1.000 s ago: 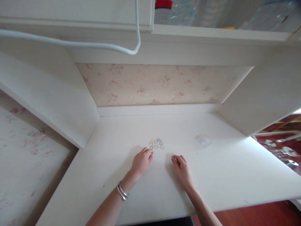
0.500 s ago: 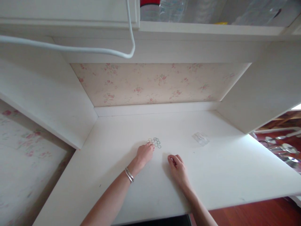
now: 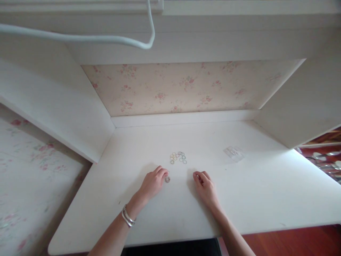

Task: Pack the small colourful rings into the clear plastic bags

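Since the earlier frame, my left hand [image 3: 152, 183] has drawn back from the cluster of small rings [image 3: 178, 158], bringing one ring [image 3: 167, 179] with it; that ring lies at my fingertips, low of centre. Whether the fingers pinch it or only touch it, I cannot tell. My right hand [image 3: 205, 186] rests curled on the desk, its hold unclear. Step in hand, as I judge: separating single rings from the cluster. Next move calls for a fine fingertip pinch. A clear packet [image 3: 233, 153] lies right of centre on the white desk [image 3: 266, 199]. Floral paper backs the alcove; a white cable [image 3: 80, 38] crosses the upper left.

One head-worn camera looks forward and down, close over the white desk [image 3: 239, 199].
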{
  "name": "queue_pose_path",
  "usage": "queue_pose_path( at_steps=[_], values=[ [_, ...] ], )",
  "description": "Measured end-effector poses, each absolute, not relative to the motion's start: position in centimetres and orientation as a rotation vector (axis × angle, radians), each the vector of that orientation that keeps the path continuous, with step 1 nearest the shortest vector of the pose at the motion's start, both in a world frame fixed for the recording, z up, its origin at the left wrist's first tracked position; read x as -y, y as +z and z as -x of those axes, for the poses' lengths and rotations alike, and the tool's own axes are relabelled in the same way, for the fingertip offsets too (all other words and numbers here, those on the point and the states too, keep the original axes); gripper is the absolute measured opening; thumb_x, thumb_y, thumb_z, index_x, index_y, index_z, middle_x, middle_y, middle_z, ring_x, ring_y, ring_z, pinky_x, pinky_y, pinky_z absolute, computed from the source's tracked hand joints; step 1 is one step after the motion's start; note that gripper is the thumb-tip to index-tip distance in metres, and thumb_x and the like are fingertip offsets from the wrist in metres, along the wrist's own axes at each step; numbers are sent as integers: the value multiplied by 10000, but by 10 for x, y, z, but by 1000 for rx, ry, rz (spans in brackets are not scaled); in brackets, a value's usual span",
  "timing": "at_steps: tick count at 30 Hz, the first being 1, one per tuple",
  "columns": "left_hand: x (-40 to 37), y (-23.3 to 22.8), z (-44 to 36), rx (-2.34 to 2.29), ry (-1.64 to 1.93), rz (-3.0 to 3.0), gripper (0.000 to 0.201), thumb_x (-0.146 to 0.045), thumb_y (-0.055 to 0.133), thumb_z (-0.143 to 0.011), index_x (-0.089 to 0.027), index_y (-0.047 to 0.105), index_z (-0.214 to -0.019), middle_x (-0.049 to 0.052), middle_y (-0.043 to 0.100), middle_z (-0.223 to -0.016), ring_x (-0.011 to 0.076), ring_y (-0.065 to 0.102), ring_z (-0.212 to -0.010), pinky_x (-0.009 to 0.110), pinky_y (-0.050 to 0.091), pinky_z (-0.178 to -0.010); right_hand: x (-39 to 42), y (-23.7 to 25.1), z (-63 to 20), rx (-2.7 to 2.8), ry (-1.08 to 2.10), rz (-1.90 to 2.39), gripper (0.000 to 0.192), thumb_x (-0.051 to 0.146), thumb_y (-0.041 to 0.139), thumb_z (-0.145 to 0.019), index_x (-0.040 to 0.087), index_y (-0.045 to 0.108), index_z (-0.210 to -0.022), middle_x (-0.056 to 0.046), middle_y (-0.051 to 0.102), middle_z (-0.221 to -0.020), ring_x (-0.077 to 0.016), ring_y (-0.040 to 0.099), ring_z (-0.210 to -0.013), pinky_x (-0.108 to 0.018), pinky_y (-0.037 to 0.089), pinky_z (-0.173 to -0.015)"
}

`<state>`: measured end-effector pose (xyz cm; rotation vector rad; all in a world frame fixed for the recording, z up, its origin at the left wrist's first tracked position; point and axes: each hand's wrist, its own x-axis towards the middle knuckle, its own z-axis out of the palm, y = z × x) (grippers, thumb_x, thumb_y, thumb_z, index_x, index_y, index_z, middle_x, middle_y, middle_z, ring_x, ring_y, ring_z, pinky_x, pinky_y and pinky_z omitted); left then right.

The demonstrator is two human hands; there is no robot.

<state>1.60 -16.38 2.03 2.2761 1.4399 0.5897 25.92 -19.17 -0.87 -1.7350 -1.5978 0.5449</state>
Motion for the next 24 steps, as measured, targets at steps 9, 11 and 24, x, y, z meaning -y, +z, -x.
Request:
queue_pose_path(
  at_steps=[9, 11, 24],
  values=[
    [180, 6, -8, -1360, 571, -2367, 235, -235, 354, -945, -243, 586, -986, 19, 634, -932, 139, 631, -793, 229, 449, -645, 191, -12, -258, 1589, 530, 1747, 382, 466, 359, -890, 210, 642, -886, -29, 577, -791, -139, 530, -654, -255, 403, -645],
    [179, 4, -8, -1362, 560, -2383, 237, -227, 357, -944, -247, 589, -986, 17, 637, -934, 140, 633, -794, 225, 443, -635, 192, -12, -258, 1586, 538, 1743, 378, 466, 362, -891, 208, 639, -889, -28, 575, -797, -137, 527, -651, -254, 402, -645],
    [178, -6, -4, -1329, 569, -2492, 260, -320, 394, -940, -255, 613, -1063, 36, 643, -873, 123, 621, -705, 214, 441, -601, 192, -10, -258, 1582, 543, 1745, 395, 481, 363, -888, 204, 645, -887, -29, 577, -782, -132, 531, -642, -247, 402, -636]
  ],
)
